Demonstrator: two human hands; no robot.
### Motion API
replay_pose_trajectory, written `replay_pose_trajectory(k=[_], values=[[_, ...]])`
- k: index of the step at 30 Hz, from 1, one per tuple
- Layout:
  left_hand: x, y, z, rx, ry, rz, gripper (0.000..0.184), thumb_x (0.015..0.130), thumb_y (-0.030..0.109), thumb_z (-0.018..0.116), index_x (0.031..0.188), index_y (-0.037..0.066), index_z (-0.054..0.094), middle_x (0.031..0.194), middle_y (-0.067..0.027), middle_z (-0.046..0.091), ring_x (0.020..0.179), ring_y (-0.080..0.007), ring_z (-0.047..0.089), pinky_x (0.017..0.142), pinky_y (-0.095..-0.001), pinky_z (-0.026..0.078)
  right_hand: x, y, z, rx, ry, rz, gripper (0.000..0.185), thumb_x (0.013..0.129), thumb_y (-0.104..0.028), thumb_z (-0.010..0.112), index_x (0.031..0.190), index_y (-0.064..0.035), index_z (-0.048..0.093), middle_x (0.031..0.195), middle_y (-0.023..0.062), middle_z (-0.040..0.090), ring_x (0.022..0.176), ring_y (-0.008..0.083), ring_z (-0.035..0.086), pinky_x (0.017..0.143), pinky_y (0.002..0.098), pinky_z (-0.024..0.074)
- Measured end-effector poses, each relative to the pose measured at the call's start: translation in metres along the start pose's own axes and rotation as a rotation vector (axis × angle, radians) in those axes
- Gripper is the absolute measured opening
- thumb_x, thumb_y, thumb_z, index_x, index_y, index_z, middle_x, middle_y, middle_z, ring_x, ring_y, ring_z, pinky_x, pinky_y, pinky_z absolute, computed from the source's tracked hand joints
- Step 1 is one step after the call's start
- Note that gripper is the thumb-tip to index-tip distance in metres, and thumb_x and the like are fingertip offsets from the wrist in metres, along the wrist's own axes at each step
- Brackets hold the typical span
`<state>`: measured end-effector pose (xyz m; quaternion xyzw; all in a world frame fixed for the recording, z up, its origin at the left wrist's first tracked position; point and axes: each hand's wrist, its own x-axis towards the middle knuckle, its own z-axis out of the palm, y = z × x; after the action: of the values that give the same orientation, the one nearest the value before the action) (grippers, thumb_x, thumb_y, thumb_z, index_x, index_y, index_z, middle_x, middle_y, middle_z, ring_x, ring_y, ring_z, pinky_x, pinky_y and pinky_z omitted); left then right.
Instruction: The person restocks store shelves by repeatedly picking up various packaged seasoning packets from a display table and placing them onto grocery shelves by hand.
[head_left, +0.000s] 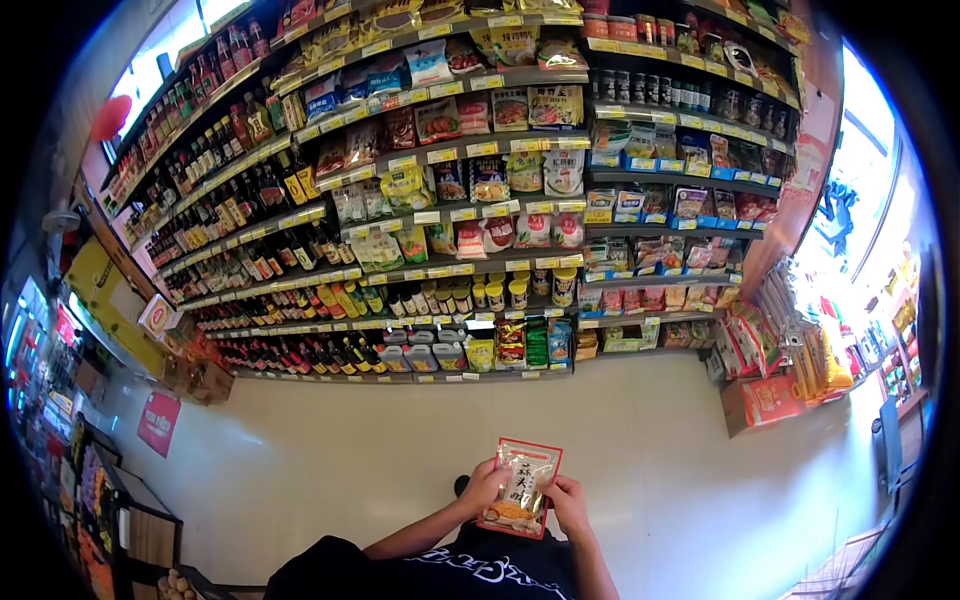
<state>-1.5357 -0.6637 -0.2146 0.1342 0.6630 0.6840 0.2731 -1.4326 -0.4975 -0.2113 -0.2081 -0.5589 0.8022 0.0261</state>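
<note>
Both hands hold a seasoning pouch (521,487) in front of my body. It has a red border, dark Chinese lettering and an orange-brown picture near its bottom. My left hand (484,488) pinches the pouch's left edge, thumb toward the front. On the opposite edge, my right hand (570,506) is closed on the pouch, with its thumb on the front face. The fingers behind the pouch are hidden.
Curved by the lens, a tall grocery shelf (440,270) spans the far side with bottles, jars and bags. A cardboard box (765,400) and stacked bags stand on the floor at right. A red sign (158,423) is at left, near wooden crates (150,535).
</note>
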Motion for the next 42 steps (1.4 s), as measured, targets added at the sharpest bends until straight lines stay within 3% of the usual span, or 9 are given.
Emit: replay_pose_trajectory(k=[4, 10, 13, 16, 18, 27, 35, 42], values=[[0.008, -0.006, 0.006, -0.034, -0.054, -0.042, 0.024, 0.088, 0.014, 0.050, 0.102, -0.002, 0.061, 0.088, -0.0037, 0.063, 0.078, -0.0097, 0.056, 0.073, -0.0273, 0.047, -0.003, -0.004, -0.004, 0.031, 0.059, -0.018, 0.012, 0.082, -0.010, 0.060, 0.076, -0.0009, 0.065, 0.066, -0.0004, 0.059, 0.055, 0.0075, 0.051, 0.051, 0.0241, 0.0416], [0.019, -0.013, 0.011, 0.020, -0.141, -0.005, 0.025, 0.088, 0.006, 0.050, 0.110, -0.003, 0.058, 0.101, -0.0072, 0.065, 0.090, -0.0121, 0.060, 0.080, -0.0278, 0.049, -0.003, -0.002, -0.013, 0.011, 0.116, -0.098, 0.011, 0.077, -0.007, 0.057, 0.074, 0.0002, 0.065, 0.063, -0.0004, 0.058, 0.053, 0.0070, 0.048, 0.049, 0.0232, 0.0384], [0.013, -0.003, 0.013, 0.075, -0.124, 0.009, 0.025, 0.087, 0.005, 0.050, 0.110, -0.003, 0.058, 0.102, -0.0073, 0.065, 0.092, -0.0123, 0.060, 0.082, -0.0275, 0.049, -0.004, -0.003, -0.009, 0.030, 0.139, -0.114, 0.011, 0.076, -0.006, 0.056, 0.073, 0.0007, 0.065, 0.063, -0.0002, 0.058, 0.053, 0.0069, 0.048, 0.050, 0.0228, 0.0382], [0.006, 0.008, 0.019, -0.050, -0.081, 0.071, 0.023, 0.088, 0.010, 0.052, 0.107, -0.001, 0.059, 0.093, -0.0035, 0.063, 0.083, -0.0099, 0.056, 0.076, -0.0277, 0.047, -0.004, -0.009, 0.000, 0.074, 0.155, -0.106, 0.011, 0.076, -0.006, 0.056, 0.073, 0.0010, 0.064, 0.062, 0.0000, 0.058, 0.053, 0.0068, 0.048, 0.050, 0.0227, 0.0380], [0.004, 0.007, 0.016, -0.088, -0.075, 0.058, 0.024, 0.088, 0.010, 0.052, 0.109, -0.001, 0.059, 0.096, -0.0041, 0.063, 0.086, -0.0102, 0.057, 0.077, -0.0277, 0.047, 0.000, 0.000, 0.001, 0.111, 0.145, -0.112, 0.011, 0.076, -0.006, 0.056, 0.072, 0.0009, 0.064, 0.062, 0.0001, 0.058, 0.052, 0.0069, 0.048, 0.049, 0.0228, 0.0376], [0.012, -0.014, -0.016, -0.170, 0.029, 0.061, 0.026, 0.087, 0.010, 0.053, 0.110, -0.001, 0.059, 0.093, -0.0032, 0.063, 0.083, -0.0097, 0.057, 0.073, -0.0272, 0.048, 0.024, -0.004, 0.033, -0.008, 0.115, -0.047, 0.011, 0.078, -0.007, 0.057, 0.070, -0.0016, 0.062, 0.055, -0.0011, 0.052, 0.042, 0.0068, 0.041, 0.039, 0.0236, 0.0311], [0.040, 0.023, -0.091, -0.382, 0.187, -0.012, 0.022, 0.089, 0.014, 0.058, 0.109, 0.004, 0.061, 0.090, -0.0017, 0.063, 0.076, -0.0087, 0.058, 0.062, -0.0254, 0.048, 0.108, -0.010, 0.096, -0.157, -0.045, -0.059, 0.013, 0.080, -0.009, 0.058, 0.071, -0.0016, 0.062, 0.058, -0.0016, 0.053, 0.046, 0.0069, 0.044, 0.043, 0.0240, 0.0339], [0.102, 0.068, -0.219, -0.368, 0.176, 0.094, 0.028, 0.091, 0.015, 0.060, 0.117, 0.002, 0.058, 0.094, -0.0003, 0.061, 0.079, -0.0075, 0.056, 0.066, -0.0227, 0.045, 0.226, -0.059, 0.206, -0.239, -0.121, -0.205, 0.011, 0.081, -0.009, 0.060, 0.072, -0.0019, 0.062, 0.062, -0.0035, 0.053, 0.057, 0.0048, 0.045, 0.050, 0.0235, 0.0350]])
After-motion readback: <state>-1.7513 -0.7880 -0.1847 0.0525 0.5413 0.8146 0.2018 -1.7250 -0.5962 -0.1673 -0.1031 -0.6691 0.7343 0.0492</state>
